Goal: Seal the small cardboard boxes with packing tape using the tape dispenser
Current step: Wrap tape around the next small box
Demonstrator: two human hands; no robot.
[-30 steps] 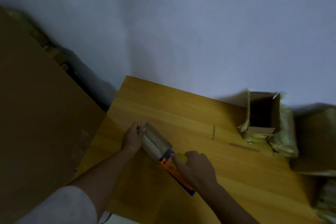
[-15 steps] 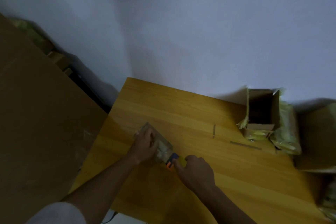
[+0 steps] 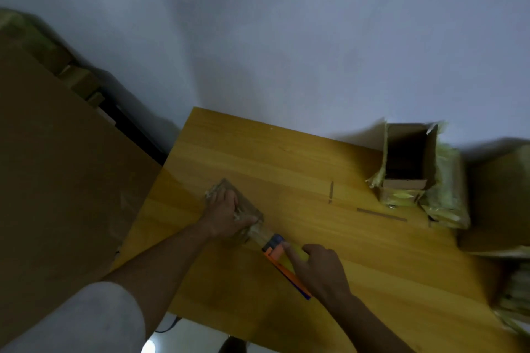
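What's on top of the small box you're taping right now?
The left hand lies across the small box, thumb at its near end, covering most of the top. A tape strip runs from that end to the tape dispenser. The flap seam is hidden.

wall (image 3: 286,37): plain white | table (image 3: 358,281): yellow wood; against wall | light: dim
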